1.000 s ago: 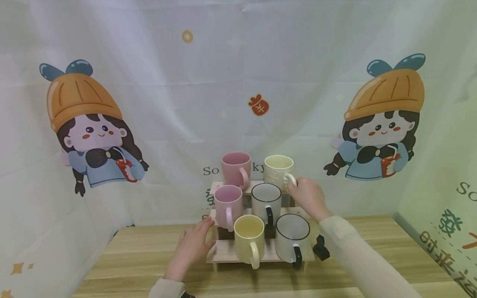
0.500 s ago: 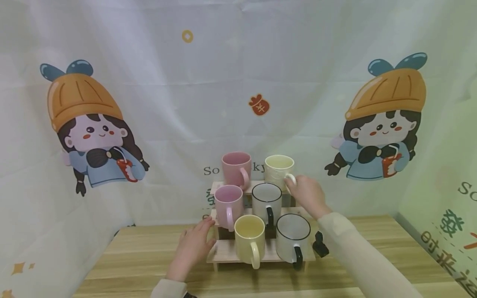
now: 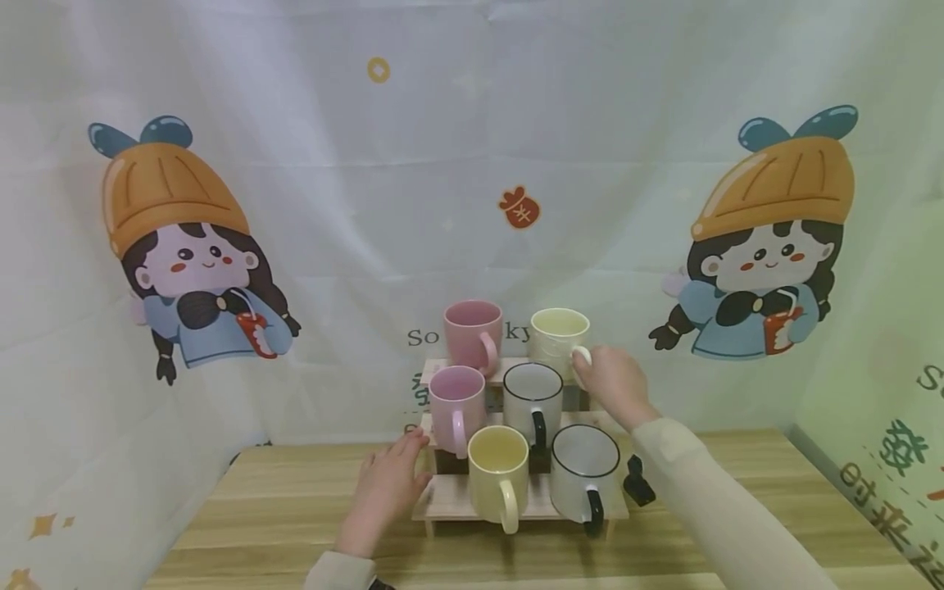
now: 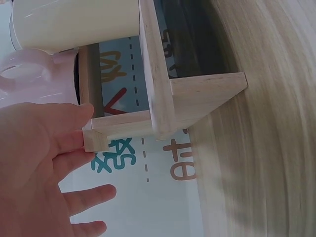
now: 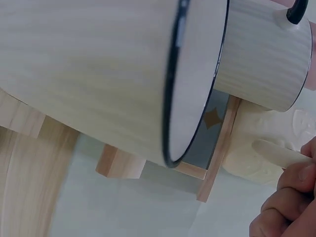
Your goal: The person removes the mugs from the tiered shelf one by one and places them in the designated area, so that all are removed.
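Pale cloth backdrop (image 3: pixel 332 229), creased, on back and both sides. Two printed cartoon figures, left (image 3: pixel 193 254) and right (image 3: pixel 770 233), each in orange hat, blue top, red drink. Between them, gold coin print (image 3: pixel 371 70) above red pouch print (image 3: pixel 520 208). Green characters (image 3: pixel 905 447) on right side; orange star print (image 3: pixel 44 525) lower left. Wood-grain tabletop (image 3: pixel 295 508) below. Small black object (image 3: pixel 638 482) on it, right of centre (can't tell what).

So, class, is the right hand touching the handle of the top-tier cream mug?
Touching. The right wrist view shows it: the right hand grips the handle of the cream mug, with no gap between them.
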{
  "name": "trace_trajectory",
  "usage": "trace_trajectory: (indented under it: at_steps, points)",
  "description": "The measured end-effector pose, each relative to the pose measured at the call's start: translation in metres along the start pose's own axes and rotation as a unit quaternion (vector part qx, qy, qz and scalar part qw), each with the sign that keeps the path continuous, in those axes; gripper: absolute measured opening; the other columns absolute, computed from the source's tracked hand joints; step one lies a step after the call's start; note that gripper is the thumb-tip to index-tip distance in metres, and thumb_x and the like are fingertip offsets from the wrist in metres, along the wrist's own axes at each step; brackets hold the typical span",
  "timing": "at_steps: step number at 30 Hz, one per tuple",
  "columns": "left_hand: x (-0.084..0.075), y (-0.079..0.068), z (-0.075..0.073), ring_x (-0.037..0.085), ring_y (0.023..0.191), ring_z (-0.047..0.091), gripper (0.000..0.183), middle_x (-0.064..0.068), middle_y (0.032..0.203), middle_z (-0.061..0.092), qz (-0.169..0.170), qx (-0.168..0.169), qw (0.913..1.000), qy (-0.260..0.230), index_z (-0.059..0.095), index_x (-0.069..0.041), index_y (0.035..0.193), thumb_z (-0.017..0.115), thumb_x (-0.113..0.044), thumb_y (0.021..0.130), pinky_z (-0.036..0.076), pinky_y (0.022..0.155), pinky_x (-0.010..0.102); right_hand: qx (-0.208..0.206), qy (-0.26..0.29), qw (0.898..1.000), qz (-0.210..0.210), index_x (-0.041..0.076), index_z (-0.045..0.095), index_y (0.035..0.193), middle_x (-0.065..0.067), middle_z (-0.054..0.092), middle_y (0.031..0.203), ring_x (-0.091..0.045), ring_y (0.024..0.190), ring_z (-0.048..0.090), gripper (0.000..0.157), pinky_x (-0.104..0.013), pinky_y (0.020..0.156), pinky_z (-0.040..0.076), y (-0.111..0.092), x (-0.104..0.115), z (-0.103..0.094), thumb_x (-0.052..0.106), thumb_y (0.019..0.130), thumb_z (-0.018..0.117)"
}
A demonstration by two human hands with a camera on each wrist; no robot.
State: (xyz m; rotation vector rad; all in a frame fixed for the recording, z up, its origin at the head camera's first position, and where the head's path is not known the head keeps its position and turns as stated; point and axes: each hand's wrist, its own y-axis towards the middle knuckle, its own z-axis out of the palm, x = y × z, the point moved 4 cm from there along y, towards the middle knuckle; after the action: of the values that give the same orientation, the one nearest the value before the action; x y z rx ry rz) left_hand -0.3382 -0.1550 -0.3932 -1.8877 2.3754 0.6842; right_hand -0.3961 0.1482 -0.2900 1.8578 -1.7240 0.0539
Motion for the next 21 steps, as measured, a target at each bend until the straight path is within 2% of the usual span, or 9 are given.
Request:
trace_trajectory:
  at_steps: [12,21]
  points:
    - [0.002,0.001,0.002,0.042,0.124,0.049,0.05,0.011,0.145,0.046,-0.001,-0.002,0.9999,0.012,0.053,-0.007,0.131,0.067,-0.023,0.086,0.033,0.102,0.068,-0.037,-0.031,0.998,-0.051,0.008,0.044,0.059,-0.006,0.049,0.056,-0.021,0.052,0.046,0.044,-0.028,0.046,0.035,-0.004,-0.005,-0.002,0.029,0.097,0.046]
    - [0.003,0.002,0.004,0.042,0.126,0.047,0.05,0.011,0.147,0.044,-0.008,0.0,0.9999,0.006,0.052,-0.008,0.132,0.066,-0.025,0.087,0.031,0.104,0.068,-0.056,-0.036,0.996,-0.057,0.008,0.042,0.058,-0.004,0.046,0.054,-0.019,0.05,0.043,0.044,-0.026,0.045,0.031,-0.006,-0.011,-0.008,0.028,0.097,0.049]
